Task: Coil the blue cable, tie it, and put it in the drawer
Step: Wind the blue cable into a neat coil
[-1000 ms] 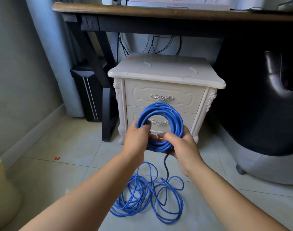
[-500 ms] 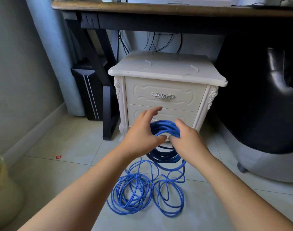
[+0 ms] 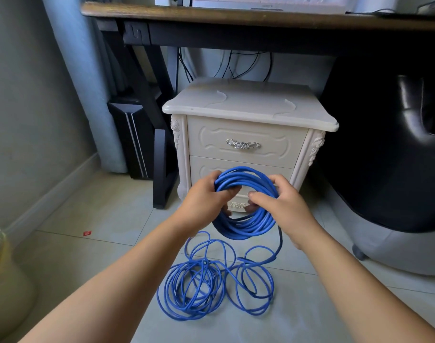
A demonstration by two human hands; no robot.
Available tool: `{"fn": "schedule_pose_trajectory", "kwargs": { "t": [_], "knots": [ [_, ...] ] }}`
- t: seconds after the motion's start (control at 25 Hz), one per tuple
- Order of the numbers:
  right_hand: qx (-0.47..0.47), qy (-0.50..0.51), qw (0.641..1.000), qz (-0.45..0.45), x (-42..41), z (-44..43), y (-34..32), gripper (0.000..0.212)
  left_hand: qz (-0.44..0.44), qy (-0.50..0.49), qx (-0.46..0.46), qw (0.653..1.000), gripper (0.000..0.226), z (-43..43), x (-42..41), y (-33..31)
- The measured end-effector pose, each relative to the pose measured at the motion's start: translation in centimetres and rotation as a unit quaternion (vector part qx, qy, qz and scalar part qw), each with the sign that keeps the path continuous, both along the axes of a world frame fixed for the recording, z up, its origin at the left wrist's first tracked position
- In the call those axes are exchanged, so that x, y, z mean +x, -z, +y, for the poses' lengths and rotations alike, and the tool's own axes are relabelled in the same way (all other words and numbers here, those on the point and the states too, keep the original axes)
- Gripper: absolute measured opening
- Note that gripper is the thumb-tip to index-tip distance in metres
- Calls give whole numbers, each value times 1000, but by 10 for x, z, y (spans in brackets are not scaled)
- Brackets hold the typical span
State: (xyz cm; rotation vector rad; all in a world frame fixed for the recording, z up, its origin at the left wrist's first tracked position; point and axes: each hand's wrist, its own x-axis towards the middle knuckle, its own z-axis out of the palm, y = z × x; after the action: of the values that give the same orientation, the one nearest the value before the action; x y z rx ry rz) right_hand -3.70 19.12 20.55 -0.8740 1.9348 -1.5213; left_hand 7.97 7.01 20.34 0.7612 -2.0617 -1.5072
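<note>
I hold a thick coil of the blue cable (image 3: 246, 225) upright in front of the cream nightstand (image 3: 248, 107). My left hand (image 3: 206, 201) grips the coil's upper left side. On the right side, my right hand (image 3: 278, 206) closes over the strands. From the coil a strand drops to the loose loops of cable (image 3: 211, 285) lying on the tile floor below my hands. Both drawers are closed; the top drawer (image 3: 243, 134) has a silver handle, and the coil hides much of the lower drawer (image 3: 204, 167).
A dark wooden desk (image 3: 236, 14) spans above the nightstand, with black wires hanging behind. A black office chair (image 3: 389, 149) stands at the right, a black computer tower (image 3: 134, 134) and a desk leg at the left. A pale bin (image 3: 3, 280) sits at the lower left.
Half a second ago the coil hung lower and my left fingers were spread; now both hands grip it and it is raised upright. The pile of loops on the floor has thinned slightly.
</note>
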Motion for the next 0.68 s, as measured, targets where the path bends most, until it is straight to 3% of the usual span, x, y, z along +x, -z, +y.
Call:
{"fn": "schedule_pose_trajectory", "kwargs": {
  "t": [0.16,0.36,0.52,0.6,0.68],
  "knots": [
    [-13,-46,997,-55,0,6,-4,21,27,-52,112,992,7,-2,-4,6],
    [76,-79,993,-54,3,7,-2,32,69,-121,209,968,15,1,-6,0],
    [-43,41,976,-208,11,-4,8,18,97,-106,306,941,14,19,-11,0],
    [-79,101,967,-220,7,-7,8,13,51,-88,263,960,15,23,-13,5],
    [-82,123,973,-177,2,-6,6,17,-20,-53,202,978,17,21,-8,4]
  ]
}}
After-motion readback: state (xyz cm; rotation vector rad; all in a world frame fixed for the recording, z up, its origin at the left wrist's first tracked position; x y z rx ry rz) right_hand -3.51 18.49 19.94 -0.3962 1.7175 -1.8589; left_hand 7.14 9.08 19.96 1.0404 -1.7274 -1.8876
